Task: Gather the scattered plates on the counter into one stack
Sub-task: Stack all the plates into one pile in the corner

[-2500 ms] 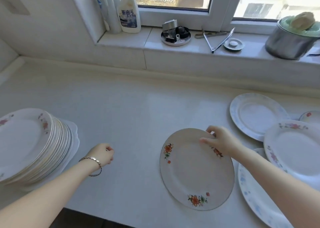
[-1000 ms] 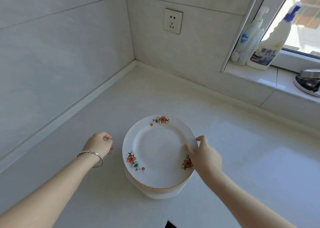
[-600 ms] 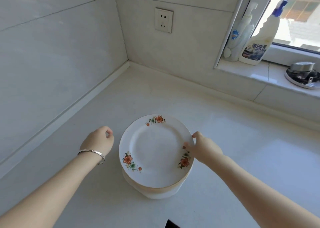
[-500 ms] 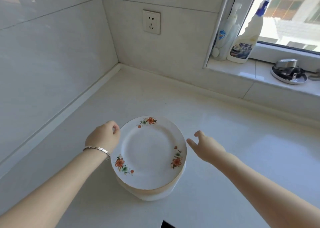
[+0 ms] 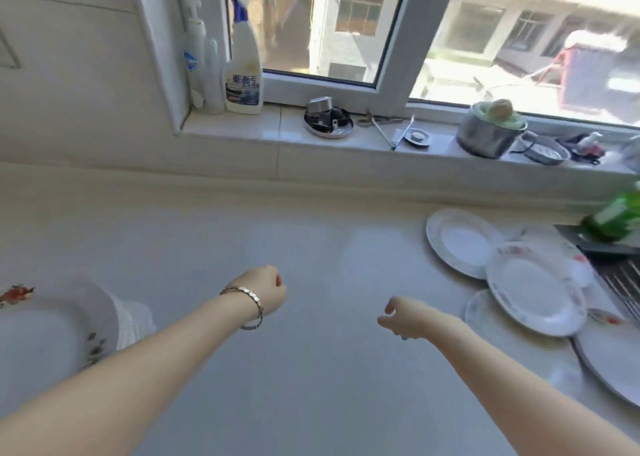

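Observation:
The stack of plates [image 5: 52,331] sits at the left edge of the counter, its top plate white with orange flowers. Several loose plates lie at the right: a plain white plate [image 5: 462,242], a pink-flowered plate [image 5: 535,287] overlapping others, a blue-patterned plate [image 5: 485,312] under it, and a large plate [image 5: 613,358] at the right edge. My left hand [image 5: 265,291], with a bracelet on the wrist, hovers over the middle of the counter in a loose fist, holding nothing. My right hand [image 5: 407,317] is empty with fingers slightly apart, a short way left of the loose plates.
The window sill holds spray and pump bottles [image 5: 242,71], a small metal dish [image 5: 327,123], tongs [image 5: 388,130], a steel pot [image 5: 488,133] and a bowl [image 5: 543,149]. A green bottle [image 5: 613,218] and a sink edge [image 5: 620,275] are at the far right.
My right hand let go of the flowered plate, which now lies on the stack. Both hands left the stack and the view swung right toward the loose plates.

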Action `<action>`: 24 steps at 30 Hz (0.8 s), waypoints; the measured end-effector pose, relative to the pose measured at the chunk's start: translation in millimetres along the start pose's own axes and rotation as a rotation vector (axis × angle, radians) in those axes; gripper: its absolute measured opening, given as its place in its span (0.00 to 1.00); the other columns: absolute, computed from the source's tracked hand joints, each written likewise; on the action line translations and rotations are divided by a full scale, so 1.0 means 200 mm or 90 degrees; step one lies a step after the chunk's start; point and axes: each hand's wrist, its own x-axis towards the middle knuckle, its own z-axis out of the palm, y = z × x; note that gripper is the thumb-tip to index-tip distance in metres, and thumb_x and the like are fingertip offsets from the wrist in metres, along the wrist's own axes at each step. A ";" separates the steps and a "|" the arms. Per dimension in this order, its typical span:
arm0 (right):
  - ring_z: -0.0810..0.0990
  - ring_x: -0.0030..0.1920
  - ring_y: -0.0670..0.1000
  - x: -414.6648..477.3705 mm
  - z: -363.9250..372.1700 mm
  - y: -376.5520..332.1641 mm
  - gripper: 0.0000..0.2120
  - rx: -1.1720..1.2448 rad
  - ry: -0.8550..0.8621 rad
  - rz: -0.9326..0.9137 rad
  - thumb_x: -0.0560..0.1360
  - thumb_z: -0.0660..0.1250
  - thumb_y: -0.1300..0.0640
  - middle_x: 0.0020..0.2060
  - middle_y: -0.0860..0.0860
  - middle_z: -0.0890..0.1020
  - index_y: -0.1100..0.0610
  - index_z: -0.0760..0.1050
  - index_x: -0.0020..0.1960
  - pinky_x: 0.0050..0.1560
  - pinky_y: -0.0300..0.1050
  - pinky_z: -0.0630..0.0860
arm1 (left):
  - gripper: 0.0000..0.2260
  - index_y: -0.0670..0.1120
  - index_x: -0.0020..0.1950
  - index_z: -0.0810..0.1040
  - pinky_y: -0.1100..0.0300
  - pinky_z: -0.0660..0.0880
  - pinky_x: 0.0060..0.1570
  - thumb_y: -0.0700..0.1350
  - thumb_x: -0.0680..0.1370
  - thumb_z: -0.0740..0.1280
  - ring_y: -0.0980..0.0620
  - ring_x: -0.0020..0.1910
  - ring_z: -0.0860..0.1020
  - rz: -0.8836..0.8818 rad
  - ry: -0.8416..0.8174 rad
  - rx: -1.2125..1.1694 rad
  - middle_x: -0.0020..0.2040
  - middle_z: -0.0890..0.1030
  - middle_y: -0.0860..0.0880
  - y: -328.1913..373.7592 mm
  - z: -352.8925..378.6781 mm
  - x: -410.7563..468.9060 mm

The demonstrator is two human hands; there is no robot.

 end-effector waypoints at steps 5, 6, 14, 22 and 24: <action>0.71 0.37 0.53 0.12 -0.11 0.64 0.20 0.080 0.073 0.059 0.76 0.58 0.55 0.44 0.66 0.81 0.70 0.74 0.58 0.37 0.43 0.70 | 0.09 0.50 0.33 0.64 0.60 0.62 0.37 0.40 0.72 0.56 0.49 0.33 0.67 0.015 -0.041 0.015 0.35 0.70 0.48 0.44 0.32 0.21; 0.71 0.36 0.52 0.16 -0.13 0.77 0.18 0.087 0.089 0.074 0.76 0.58 0.55 0.45 0.65 0.82 0.69 0.76 0.54 0.38 0.44 0.71 | 0.09 0.50 0.33 0.64 0.60 0.61 0.37 0.40 0.72 0.56 0.49 0.33 0.66 0.013 -0.049 0.020 0.34 0.70 0.48 0.52 0.37 0.24; 0.65 0.68 0.61 0.48 -0.27 1.56 0.26 0.288 0.223 0.309 0.78 0.57 0.51 0.69 0.62 0.66 0.65 0.61 0.70 0.65 0.51 0.66 | 0.06 0.49 0.38 0.70 0.57 0.74 0.41 0.41 0.73 0.57 0.47 0.33 0.74 -0.055 -0.073 0.034 0.36 0.80 0.45 0.91 0.72 0.34; 0.61 0.68 0.64 0.66 -0.34 1.90 0.38 0.394 0.334 0.421 0.71 0.68 0.46 0.67 0.67 0.63 0.67 0.56 0.69 0.65 0.55 0.65 | 0.08 0.50 0.39 0.72 0.55 0.77 0.50 0.42 0.75 0.57 0.45 0.46 0.82 -0.108 -0.076 0.049 0.43 0.83 0.47 1.08 0.78 0.33; 0.61 0.68 0.64 0.68 -0.35 1.95 0.40 0.428 0.365 0.438 0.67 0.72 0.44 0.66 0.67 0.66 0.69 0.61 0.65 0.64 0.56 0.65 | 0.08 0.48 0.41 0.75 0.54 0.77 0.49 0.42 0.75 0.57 0.44 0.46 0.82 -0.119 -0.079 0.044 0.43 0.84 0.46 1.09 0.78 0.33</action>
